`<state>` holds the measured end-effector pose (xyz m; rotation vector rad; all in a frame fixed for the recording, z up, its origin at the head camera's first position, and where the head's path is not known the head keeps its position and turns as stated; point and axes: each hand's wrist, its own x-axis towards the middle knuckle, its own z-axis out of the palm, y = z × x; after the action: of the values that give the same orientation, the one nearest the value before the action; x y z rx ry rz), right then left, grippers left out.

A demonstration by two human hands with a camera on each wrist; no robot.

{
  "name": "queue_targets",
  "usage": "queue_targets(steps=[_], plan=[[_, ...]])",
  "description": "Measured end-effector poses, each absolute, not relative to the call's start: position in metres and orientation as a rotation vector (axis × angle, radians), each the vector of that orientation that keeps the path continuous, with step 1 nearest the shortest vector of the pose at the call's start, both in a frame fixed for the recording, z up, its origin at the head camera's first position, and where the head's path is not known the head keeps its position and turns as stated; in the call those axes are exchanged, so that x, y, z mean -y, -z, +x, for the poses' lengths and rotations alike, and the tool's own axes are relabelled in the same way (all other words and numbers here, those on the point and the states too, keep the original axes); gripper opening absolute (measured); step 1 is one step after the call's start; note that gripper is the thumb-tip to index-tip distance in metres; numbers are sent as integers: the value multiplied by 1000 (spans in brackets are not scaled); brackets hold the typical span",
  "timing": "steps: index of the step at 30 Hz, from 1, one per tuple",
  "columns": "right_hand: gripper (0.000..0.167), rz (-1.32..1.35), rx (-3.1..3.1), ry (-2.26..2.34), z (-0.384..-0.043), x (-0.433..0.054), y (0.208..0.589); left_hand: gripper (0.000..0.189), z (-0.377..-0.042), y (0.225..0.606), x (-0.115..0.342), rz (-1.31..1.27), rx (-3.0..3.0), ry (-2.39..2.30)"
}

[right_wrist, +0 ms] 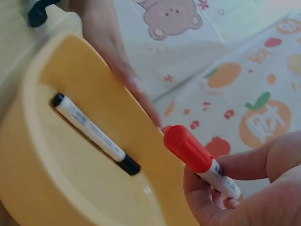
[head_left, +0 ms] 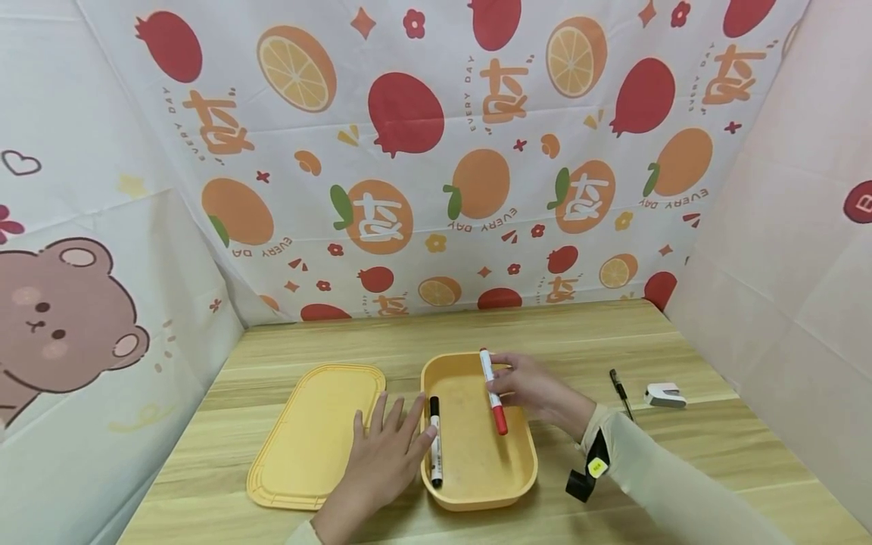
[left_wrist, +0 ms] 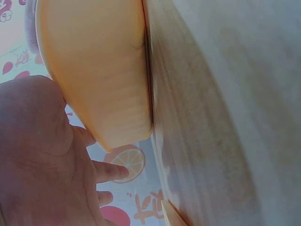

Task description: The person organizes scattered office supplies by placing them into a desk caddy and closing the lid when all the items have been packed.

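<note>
My right hand (head_left: 534,386) pinches a red marker (right_wrist: 202,160) with a white barrel between thumb and fingers, holding it over the right side of a yellow plastic box (head_left: 477,496). Inside the box, along its left wall, lies a black marker (head_left: 436,446), seen at full length in the right wrist view (right_wrist: 91,129). My left hand (head_left: 384,454) has its fingers spread, with the thumb side at the box's left rim. In the left wrist view that hand (left_wrist: 42,155) is beside the box's outer wall (left_wrist: 99,70) and holds nothing.
A flat yellow lid (head_left: 316,439) lies on the wooden table (head_left: 572,333) left of the box. To the right are a black pen (head_left: 620,392) and a small white stapler (head_left: 664,394). Printed cloth (head_left: 436,189) hangs behind the table and at both sides.
</note>
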<state>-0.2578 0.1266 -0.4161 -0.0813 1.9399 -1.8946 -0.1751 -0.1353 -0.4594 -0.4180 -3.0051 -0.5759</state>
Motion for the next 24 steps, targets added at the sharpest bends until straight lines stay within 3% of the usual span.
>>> queue_targets(steps=[8, 24], plan=[[57, -29, -1995, 1842, -248, -106, 426, 63, -176, 460, 135, -405, 3012, 581], [60, -55, -2043, 1746, -233, -80, 455, 64, -174, 459, 135, -390, 3021, 569]])
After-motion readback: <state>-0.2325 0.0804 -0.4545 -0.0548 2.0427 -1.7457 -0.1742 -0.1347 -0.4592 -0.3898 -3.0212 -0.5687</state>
